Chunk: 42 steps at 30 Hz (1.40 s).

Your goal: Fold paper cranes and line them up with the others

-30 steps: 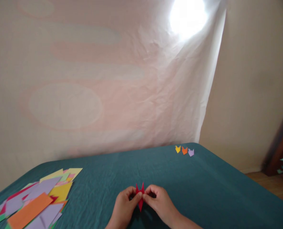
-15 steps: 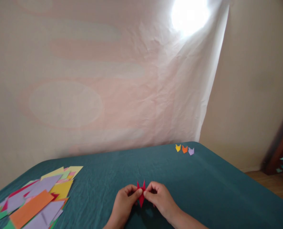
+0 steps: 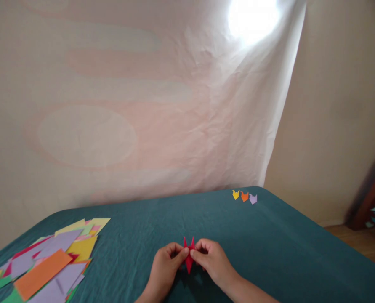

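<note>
From here, the dark teal cloth-covered tabletop point(image 3: 133, 240) bears a loose multicoloured paper pile point(image 3: 42, 273) and three folded yellow, orange and lilac paper figures point(image 3: 244, 197).

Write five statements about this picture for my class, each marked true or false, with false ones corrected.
1. The left hand and right hand both pinch the red folded paper. True.
2. Loose paper sheets lie on the teal tablecloth. True.
3. The paper sheets lie right of both hands. False: they lie left.
4. The orange figure sits between the yellow figure and purple figure. True.
5. The tablecloth is white. False: it is dark teal.
</note>
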Motion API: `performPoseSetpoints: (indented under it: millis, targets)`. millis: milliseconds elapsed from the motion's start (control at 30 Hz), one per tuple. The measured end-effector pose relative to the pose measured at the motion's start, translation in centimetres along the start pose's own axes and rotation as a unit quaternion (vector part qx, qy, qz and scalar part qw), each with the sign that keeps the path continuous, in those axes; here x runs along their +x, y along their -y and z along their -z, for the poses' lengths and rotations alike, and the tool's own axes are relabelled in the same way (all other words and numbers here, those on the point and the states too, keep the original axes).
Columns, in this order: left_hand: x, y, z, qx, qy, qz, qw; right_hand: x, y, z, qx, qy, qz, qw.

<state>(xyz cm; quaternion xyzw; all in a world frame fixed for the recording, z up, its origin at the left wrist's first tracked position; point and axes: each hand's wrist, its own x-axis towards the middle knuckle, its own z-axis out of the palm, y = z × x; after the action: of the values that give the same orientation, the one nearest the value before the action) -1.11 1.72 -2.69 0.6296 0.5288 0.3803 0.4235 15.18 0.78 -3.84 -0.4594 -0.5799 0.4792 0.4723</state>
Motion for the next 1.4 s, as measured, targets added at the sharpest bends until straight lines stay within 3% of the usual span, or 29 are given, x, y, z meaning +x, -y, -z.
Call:
performPoseSetpoints:
  millis: [300,500,733,1000,1400]
  targets:
    - [0.2,0.4,0.2,-0.014,-0.017,-0.014,1.0,0.0,0.1,0.2,0.019,-0.001,-0.042,0.999]
    - [0.4,0.5,0.1,-0.146,0.08,0.014,0.986,0.1,0.0,0.1,0.017,0.025,-0.044,0.999]
    - [0.1,-0.3,0.2,-0.182,0.07,0.06,0.979,0.0,-0.3,0.0,0.011,0.026,-0.016,0.999]
    - [-0.3,-0.6,0.4,-0.232,0.104,0.118,0.96,0.0,0.3,0.6,0.097,0.018,-0.024,0.995]
    - [-1.4,-2.2,0.1,-0.259,0.114,0.11,0.953,-0.3,1.1,0.8,0.183,0.064,-0.041,0.98]
